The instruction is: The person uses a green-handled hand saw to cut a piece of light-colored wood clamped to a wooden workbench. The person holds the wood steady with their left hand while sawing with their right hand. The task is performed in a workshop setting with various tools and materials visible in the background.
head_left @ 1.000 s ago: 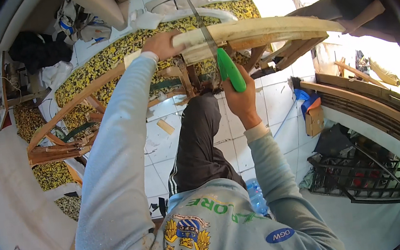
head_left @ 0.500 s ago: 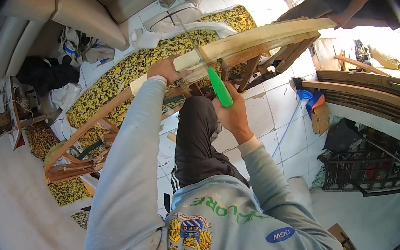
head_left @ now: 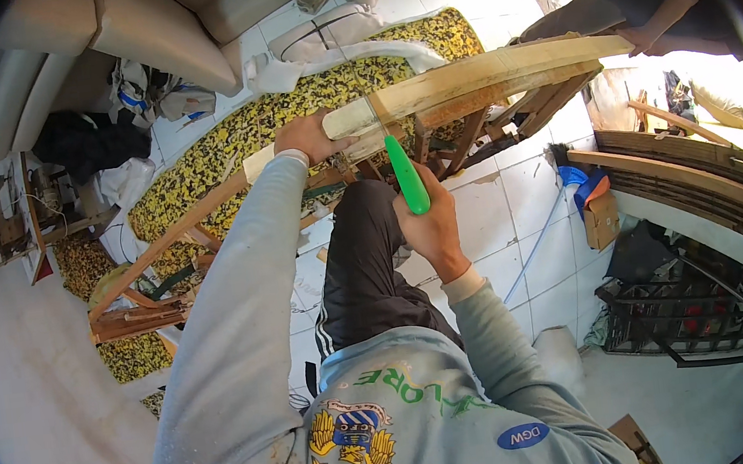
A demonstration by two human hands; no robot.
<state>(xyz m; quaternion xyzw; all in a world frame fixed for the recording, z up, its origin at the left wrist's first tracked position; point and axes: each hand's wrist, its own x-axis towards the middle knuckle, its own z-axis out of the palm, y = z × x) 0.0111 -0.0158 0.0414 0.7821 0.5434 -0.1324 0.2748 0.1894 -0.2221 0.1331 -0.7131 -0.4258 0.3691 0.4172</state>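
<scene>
My left hand (head_left: 310, 136) presses on a long curved wooden rail (head_left: 482, 73) of a bare sofa frame, close to its near end. My right hand (head_left: 430, 221) grips a tool with a bright green handle (head_left: 406, 176), its upper end pointing up at the rail's underside just right of my left hand. The tool's working end is hidden behind the wood. Yellow and black patterned foam (head_left: 225, 152) lies across the frame behind the rail. My dark-trousered knee is raised under the rail.
Another person's arm and hand (head_left: 642, 32) hold the far right end of the rail. Beige cushions (head_left: 156, 27) lie at top left. A black wire crate (head_left: 692, 314) stands at right, stacked curved wooden parts (head_left: 685, 164) above it. A sewing machine (head_left: 21, 208) stands at left.
The view has tilted, so the frame now sits more central. My right hand with the green-handled tool has dropped slightly and moved left under the rail; my left hand keeps its hold.
</scene>
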